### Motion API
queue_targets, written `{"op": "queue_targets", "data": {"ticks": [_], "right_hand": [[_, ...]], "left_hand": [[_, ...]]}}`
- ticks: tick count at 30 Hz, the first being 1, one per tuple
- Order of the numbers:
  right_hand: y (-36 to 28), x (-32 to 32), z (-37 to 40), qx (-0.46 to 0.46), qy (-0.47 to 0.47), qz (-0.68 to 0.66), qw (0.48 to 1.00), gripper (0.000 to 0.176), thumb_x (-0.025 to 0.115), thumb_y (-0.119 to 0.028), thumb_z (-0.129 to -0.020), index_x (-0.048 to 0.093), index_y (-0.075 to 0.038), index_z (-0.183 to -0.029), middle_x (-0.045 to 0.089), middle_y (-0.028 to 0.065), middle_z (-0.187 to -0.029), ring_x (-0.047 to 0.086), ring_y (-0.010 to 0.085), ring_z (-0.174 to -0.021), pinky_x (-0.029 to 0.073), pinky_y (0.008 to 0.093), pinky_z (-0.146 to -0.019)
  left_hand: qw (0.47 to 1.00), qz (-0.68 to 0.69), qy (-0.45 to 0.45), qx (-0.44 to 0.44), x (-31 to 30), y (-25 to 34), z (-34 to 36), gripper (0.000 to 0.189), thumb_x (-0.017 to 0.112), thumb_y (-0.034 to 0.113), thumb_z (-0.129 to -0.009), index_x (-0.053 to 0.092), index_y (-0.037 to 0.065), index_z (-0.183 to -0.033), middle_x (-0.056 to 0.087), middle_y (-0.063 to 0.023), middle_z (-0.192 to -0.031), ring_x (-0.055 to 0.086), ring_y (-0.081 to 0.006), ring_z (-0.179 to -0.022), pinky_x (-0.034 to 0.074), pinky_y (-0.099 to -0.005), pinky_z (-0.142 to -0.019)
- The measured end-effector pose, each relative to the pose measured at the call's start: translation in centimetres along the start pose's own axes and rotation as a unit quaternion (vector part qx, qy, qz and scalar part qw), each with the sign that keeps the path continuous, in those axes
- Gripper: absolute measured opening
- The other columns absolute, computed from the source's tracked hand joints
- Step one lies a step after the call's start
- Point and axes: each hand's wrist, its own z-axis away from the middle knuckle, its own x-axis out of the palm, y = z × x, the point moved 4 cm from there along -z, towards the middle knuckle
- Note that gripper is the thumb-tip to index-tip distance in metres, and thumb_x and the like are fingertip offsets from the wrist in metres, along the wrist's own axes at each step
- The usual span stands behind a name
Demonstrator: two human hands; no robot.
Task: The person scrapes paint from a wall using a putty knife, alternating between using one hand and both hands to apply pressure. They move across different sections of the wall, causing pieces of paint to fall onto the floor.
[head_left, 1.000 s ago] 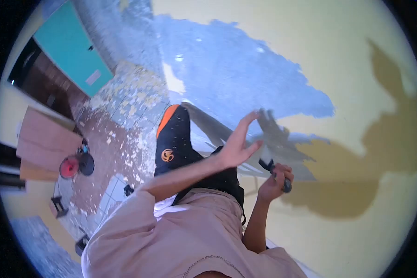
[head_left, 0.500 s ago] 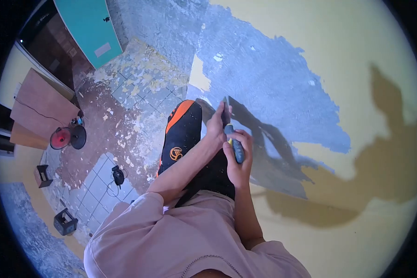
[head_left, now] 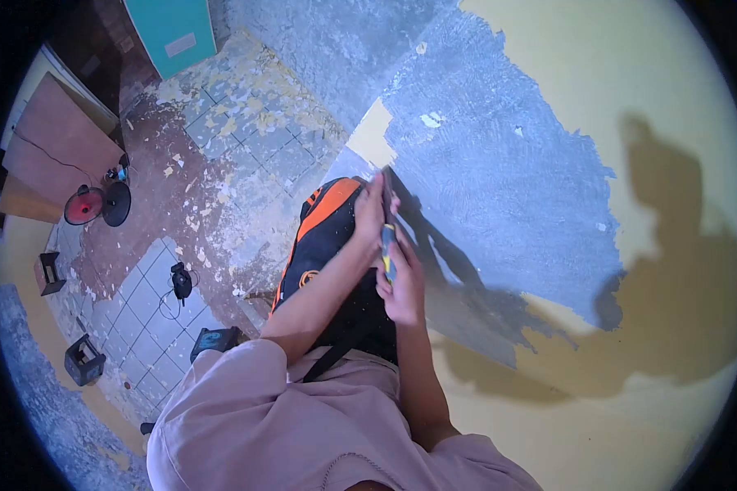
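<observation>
My right hand (head_left: 404,282) is wrapped round the yellow and blue-grey handle of a scraper (head_left: 389,245). Farther up the tool, my left hand (head_left: 370,211) is closed on its dark blade part, beside the wall. The blade tip points away from me, close to the bare grey patch (head_left: 499,180) of the wall; whether it touches cannot be made out. Ragged yellow paint (head_left: 630,65) borders that patch. Just left of the tool is my bent leg in black and orange trousers (head_left: 332,213).
Paint flakes (head_left: 254,123) litter the tiled floor. To the left are a fan (head_left: 98,204), a leaning brown board (head_left: 61,135), a black corded device (head_left: 180,282) and small dark stools (head_left: 84,360). A teal door (head_left: 172,37) stands at the top left.
The view has shifted, so floor objects appear farther left. Both hands and the scraper have moved slightly left in view, and the handle stands more upright. The grip on it stays.
</observation>
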Motion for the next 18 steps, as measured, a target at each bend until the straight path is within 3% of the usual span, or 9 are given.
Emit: {"op": "queue_targets", "data": {"ticks": [2,5,10,13,15,18], "right_hand": [[0.1,2.1,-0.2,-0.069,0.022,0.051,0.996,0.042,0.047,-0.016,-0.094,0.043,-0.019,-0.136,0.048,-0.0011,-0.067,0.031,0.0018,-0.037,0.023,0.0164,-0.030],[0.5,1.9,0.4,-0.062,0.031,0.024,0.997,0.039,0.047,-0.015,-0.094,0.046,-0.018,-0.134,0.047,-0.0024,-0.065,0.030,0.0015,-0.037,0.022,0.0162,-0.030],[0.3,3.5,-1.4,-0.080,0.034,0.050,0.995,0.040,0.048,-0.015,-0.094,0.046,-0.015,-0.134,0.046,-0.0049,-0.063,0.029,-0.0001,-0.038,0.022,0.0153,-0.032],[1.7,3.9,-2.1,-0.149,0.021,0.059,0.987,0.041,0.047,-0.015,-0.095,0.043,-0.015,-0.135,0.046,-0.0059,-0.064,0.031,-0.0014,-0.042,0.022,0.0150,-0.032],[0.8,3.1,0.3,-0.100,0.048,0.074,0.991,0.041,0.046,-0.015,-0.095,0.042,-0.015,-0.136,0.045,-0.0060,-0.064,0.031,-0.0016,-0.043,0.023,0.0151,-0.033],[1.7,2.5,-0.9,-0.117,0.064,0.085,0.987,0.041,0.046,-0.016,-0.095,0.043,-0.015,-0.135,0.045,-0.0056,-0.064,0.032,-0.0010,-0.042,0.025,0.0152,-0.033]], "left_hand": [[0.998,0.036,-0.004,-0.045,-0.3,0.5,-0.4,0.042,0.055,0.048,-0.088,0.049,0.007,-0.083,0.054,-0.0010,-0.062,0.047,-0.0059,-0.046,0.039,-0.0174,-0.042],[0.998,-0.032,0.002,-0.060,-0.5,0.2,0.4,0.042,0.056,0.049,-0.087,0.049,0.007,-0.083,0.055,-0.0014,-0.062,0.048,-0.0066,-0.046,0.038,-0.0181,-0.042],[0.998,-0.068,0.016,0.008,-0.6,2.8,-1.4,0.048,0.052,0.053,-0.087,0.051,0.008,-0.073,0.053,-0.0007,-0.058,0.047,-0.0072,-0.045,0.035,-0.0210,-0.041],[0.988,-0.134,0.042,-0.070,-1.2,3.2,-1.0,0.046,0.050,0.051,-0.090,0.053,0.008,-0.074,0.053,0.0000,-0.058,0.046,-0.0068,-0.045,0.035,-0.0204,-0.042],[0.984,-0.177,-0.005,-0.019,0.5,3.1,1.5,0.044,0.052,0.051,-0.088,0.053,0.009,-0.074,0.053,-0.0002,-0.057,0.046,-0.0068,-0.044,0.034,-0.0203,-0.040],[0.993,-0.116,0.025,-0.024,0.8,2.9,1.3,0.043,0.055,0.051,-0.087,0.053,0.009,-0.075,0.053,-0.0009,-0.055,0.048,-0.0072,-0.043,0.035,-0.0201,-0.040]]}}
